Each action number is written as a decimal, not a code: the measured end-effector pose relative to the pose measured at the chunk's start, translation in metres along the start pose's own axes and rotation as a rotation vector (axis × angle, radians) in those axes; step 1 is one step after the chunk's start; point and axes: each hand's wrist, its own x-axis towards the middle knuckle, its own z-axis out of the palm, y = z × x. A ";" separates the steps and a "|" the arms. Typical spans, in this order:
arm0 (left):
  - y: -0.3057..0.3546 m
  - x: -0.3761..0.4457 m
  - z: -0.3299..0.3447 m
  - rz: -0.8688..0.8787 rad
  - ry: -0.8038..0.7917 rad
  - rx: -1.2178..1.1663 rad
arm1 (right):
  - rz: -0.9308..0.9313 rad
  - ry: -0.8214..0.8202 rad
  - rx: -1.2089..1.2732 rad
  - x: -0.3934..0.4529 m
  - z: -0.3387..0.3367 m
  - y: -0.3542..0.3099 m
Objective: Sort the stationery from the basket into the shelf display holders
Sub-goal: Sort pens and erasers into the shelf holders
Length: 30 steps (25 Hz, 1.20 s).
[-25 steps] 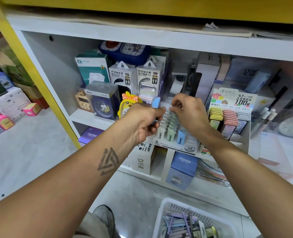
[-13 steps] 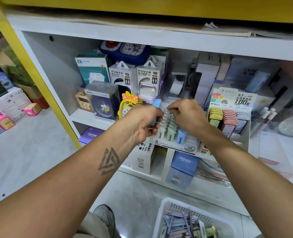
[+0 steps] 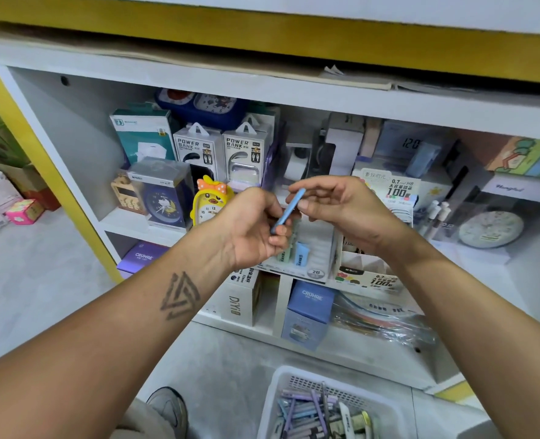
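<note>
**Blue lead case held above the slotted holder**

The left hand (image 3: 256,229) grips the lower end of a slim blue case (image 3: 287,211), fingers curled round it, while the right hand (image 3: 335,205) pinches its upper end between thumb and forefinger. The case hangs tilted just above the white slotted holder (image 3: 317,248) on the shelf (image 3: 294,93), where green and blue cases already stand. It looks light, stiff and smooth, so it may slip; a pinch on its flat sides near the top should guide it into a slot. The chick clock (image 3: 211,201) stands just left, the neighbouring lead display (image 3: 389,188) just right, crowding the approach. The basket (image 3: 281,384) below holds more pens.
</note>
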 end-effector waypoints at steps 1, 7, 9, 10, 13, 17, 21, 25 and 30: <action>-0.001 0.000 0.002 0.001 0.003 -0.002 | -0.002 0.018 -0.016 -0.003 -0.002 -0.002; -0.008 0.010 0.003 0.436 0.405 0.644 | 0.034 0.236 -0.162 -0.015 -0.018 -0.011; -0.014 0.012 -0.005 0.562 0.463 1.050 | 0.064 0.268 -0.221 -0.018 -0.020 -0.013; -0.018 0.011 -0.008 0.611 0.468 1.260 | 0.073 0.275 -0.256 -0.018 -0.021 -0.014; -0.029 0.010 -0.017 0.728 0.353 1.635 | 0.065 0.302 -0.375 -0.020 -0.024 -0.014; -0.042 0.011 -0.023 0.598 0.146 1.858 | 0.022 0.261 -0.727 -0.026 -0.019 -0.001; -0.046 0.012 -0.024 0.501 0.075 1.976 | -0.004 0.162 -0.807 -0.029 -0.004 0.011; -0.045 0.012 -0.025 0.490 0.058 1.985 | -0.026 0.104 -0.855 -0.030 0.005 0.017; -0.045 0.014 -0.028 0.491 0.057 2.006 | -0.023 0.039 -0.934 -0.035 0.006 0.017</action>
